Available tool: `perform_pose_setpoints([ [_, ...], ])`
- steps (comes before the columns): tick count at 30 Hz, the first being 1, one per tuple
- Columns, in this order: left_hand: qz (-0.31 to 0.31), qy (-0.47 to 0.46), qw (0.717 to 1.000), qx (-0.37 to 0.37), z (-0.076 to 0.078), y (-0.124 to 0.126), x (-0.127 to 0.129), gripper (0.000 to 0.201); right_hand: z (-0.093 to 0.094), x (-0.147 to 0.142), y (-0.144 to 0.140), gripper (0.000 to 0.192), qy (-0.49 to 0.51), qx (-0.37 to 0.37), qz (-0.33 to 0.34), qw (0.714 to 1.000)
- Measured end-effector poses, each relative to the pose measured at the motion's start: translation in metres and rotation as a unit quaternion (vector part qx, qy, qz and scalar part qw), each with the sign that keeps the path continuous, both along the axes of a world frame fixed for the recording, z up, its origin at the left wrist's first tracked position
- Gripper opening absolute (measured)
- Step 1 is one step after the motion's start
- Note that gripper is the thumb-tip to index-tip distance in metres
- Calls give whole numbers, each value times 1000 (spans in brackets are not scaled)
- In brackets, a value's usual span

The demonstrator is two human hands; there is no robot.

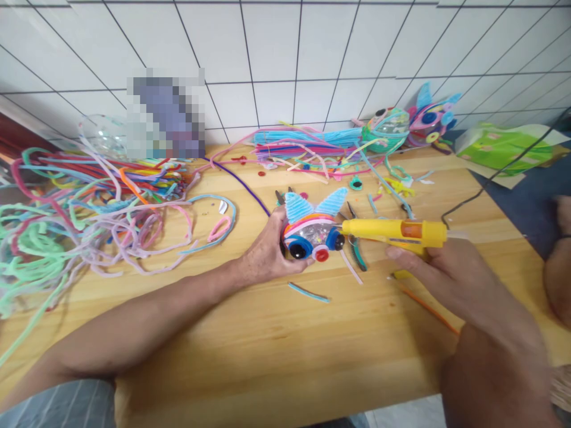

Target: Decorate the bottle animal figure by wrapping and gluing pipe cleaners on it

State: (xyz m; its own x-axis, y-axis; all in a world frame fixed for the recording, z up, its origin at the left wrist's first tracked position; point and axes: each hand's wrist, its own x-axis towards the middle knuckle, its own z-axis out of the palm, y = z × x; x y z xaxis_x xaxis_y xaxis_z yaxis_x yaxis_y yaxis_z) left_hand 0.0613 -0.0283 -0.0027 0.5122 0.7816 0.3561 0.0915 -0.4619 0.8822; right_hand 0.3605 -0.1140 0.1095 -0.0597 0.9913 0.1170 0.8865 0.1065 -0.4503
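My left hand (272,246) is wrapped round a clear animal figure (312,233) with blue pipe-cleaner ears, black button eyes on blue rings and a red nose. A yellow hot glue gun (392,230) is gripped in my right hand (446,270). Its nozzle points left and meets the figure's side, just above the right-hand eye; whether it touches I cannot tell. Behind the figure lie green-handled pliers (358,255), partly hidden. On the table below sits a short blue pipe-cleaner piece (309,292).
Tangled pipe cleaners (134,226) cover the table's left side. Blue and purple bundles (307,142) lie by the tiled wall, beside another finished-looking figure (429,119). A black cord (504,163) crosses near a green package (504,145). Another person's arm (557,279) shows at right.
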Motion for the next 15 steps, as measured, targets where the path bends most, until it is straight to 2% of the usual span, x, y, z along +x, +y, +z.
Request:
perform_pose_setpoints([
  [8,13,12,1000,-8,-4,0,-2,91,0,0,0,59,-6,-16,-7,1000],
  [15,5,-2,1000,-15,0,-1,0,89,4,-3,2,55,17,35,30,999],
])
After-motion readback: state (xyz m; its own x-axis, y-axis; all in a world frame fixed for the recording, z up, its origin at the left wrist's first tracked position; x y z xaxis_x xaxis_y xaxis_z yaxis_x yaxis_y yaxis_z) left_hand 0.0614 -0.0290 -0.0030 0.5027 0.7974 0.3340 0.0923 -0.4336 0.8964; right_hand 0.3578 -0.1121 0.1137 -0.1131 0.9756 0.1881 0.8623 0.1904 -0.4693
